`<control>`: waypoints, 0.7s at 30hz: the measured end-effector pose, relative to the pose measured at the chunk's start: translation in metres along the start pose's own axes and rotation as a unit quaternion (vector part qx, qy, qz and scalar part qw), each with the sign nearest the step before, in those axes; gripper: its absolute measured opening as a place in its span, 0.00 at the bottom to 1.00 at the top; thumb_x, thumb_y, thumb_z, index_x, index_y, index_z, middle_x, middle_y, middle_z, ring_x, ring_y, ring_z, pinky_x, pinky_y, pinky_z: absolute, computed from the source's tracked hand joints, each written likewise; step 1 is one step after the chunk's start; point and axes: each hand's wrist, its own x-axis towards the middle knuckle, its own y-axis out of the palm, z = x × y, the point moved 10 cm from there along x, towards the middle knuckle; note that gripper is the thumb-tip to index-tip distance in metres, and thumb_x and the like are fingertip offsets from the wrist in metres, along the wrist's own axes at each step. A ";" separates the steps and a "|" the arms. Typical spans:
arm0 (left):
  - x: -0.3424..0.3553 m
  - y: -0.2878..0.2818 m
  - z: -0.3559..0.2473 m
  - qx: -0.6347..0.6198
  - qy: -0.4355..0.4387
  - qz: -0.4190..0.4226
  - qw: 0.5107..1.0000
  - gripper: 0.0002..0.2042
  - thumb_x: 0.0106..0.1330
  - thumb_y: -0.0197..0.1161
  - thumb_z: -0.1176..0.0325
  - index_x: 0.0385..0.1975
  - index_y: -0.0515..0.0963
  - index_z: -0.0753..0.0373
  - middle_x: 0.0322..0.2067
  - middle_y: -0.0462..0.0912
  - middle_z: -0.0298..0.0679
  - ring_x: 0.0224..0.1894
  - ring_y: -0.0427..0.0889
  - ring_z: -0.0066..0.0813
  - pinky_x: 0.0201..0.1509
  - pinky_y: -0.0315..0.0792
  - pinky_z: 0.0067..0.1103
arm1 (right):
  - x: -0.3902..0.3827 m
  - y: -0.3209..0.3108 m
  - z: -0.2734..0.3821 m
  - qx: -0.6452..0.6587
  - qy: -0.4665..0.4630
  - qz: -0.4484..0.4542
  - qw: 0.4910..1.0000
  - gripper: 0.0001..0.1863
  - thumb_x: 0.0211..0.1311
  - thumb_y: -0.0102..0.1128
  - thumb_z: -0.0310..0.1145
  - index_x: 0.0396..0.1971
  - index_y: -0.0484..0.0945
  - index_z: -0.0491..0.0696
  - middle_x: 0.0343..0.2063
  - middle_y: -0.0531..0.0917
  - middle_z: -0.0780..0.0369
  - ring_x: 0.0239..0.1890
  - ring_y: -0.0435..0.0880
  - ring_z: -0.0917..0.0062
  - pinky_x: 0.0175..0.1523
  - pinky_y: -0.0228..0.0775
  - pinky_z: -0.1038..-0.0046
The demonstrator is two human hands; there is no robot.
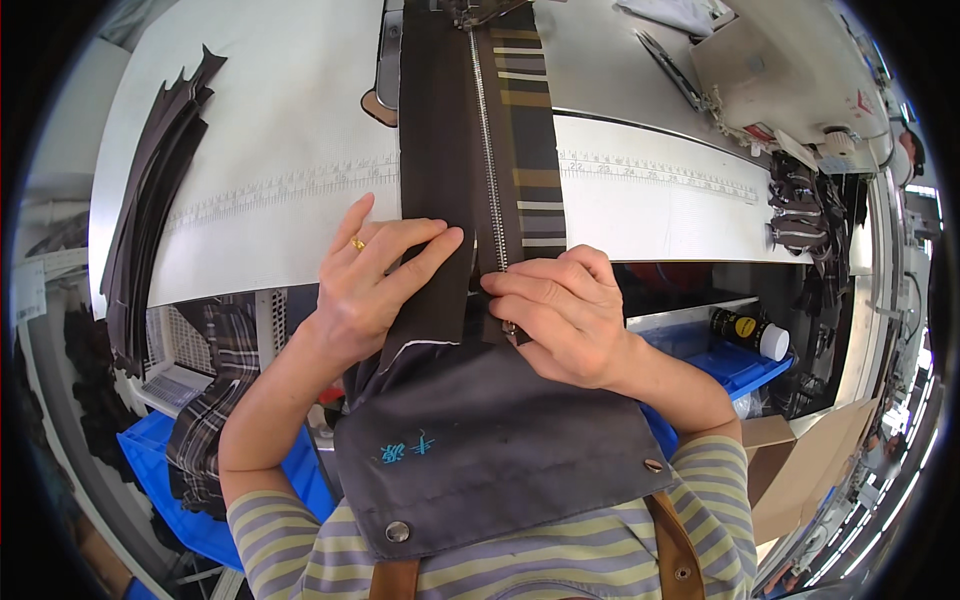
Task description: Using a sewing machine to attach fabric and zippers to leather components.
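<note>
One stack of dark fabric strips (150, 200) at far left of white table (280, 180). My left hand (375, 285), fingers flat and spread, presses one dark brown panel (435, 150) at table edge. One metal zipper (487, 140) runs between panel and one striped piece (528, 130). My right hand (560, 315) pinches zipper's lower end, fingers closed on it. One scissors (668, 68) upper right.

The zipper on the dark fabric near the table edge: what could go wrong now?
1. The right hand pinches the zipper end right at the table edge; the tape could slip out of line with the dark fabric.
2. The left hand only presses flat, so the fabric hanging off the edge may drag downward.
3. Scissors lie close to the striped fabric and might snag it.
</note>
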 end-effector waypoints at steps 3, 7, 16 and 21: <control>0.000 0.000 0.000 -0.001 -0.003 0.000 1.000 0.19 0.54 0.54 0.69 0.46 0.82 0.63 0.43 0.81 0.37 0.40 0.82 0.29 0.65 0.60 0.39 | 0.003 -0.004 0.003 0.000 -0.002 -0.014 1.000 0.16 0.33 0.63 0.24 0.30 0.79 0.46 0.40 0.85 0.64 0.42 0.81 0.74 0.45 0.65 0.71; -0.001 0.000 0.000 -0.001 -0.002 -0.007 1.000 0.19 0.54 0.54 0.69 0.46 0.83 0.62 0.42 0.81 0.37 0.40 0.82 0.29 0.66 0.60 0.38 | 0.003 0.005 0.003 -0.004 0.004 0.006 1.000 0.16 0.33 0.64 0.24 0.31 0.80 0.46 0.39 0.85 0.64 0.41 0.81 0.74 0.45 0.65 0.71; 0.000 -0.001 -0.002 -0.004 -0.005 -0.020 1.000 0.19 0.51 0.59 0.69 0.44 0.83 0.61 0.40 0.81 0.35 0.39 0.82 0.28 0.66 0.60 0.37 | 0.008 0.010 0.009 -0.012 -0.006 0.008 1.000 0.09 0.44 0.64 0.26 0.28 0.78 0.45 0.36 0.84 0.61 0.39 0.80 0.74 0.41 0.66 0.72; 0.002 0.001 -0.003 -0.006 -0.001 -0.013 1.000 0.19 0.50 0.60 0.71 0.44 0.83 0.61 0.40 0.81 0.35 0.39 0.81 0.29 0.65 0.60 0.39 | 0.005 0.015 0.009 -0.021 -0.013 0.019 1.000 0.08 0.44 0.62 0.28 0.28 0.78 0.44 0.37 0.83 0.61 0.40 0.80 0.74 0.41 0.67 0.72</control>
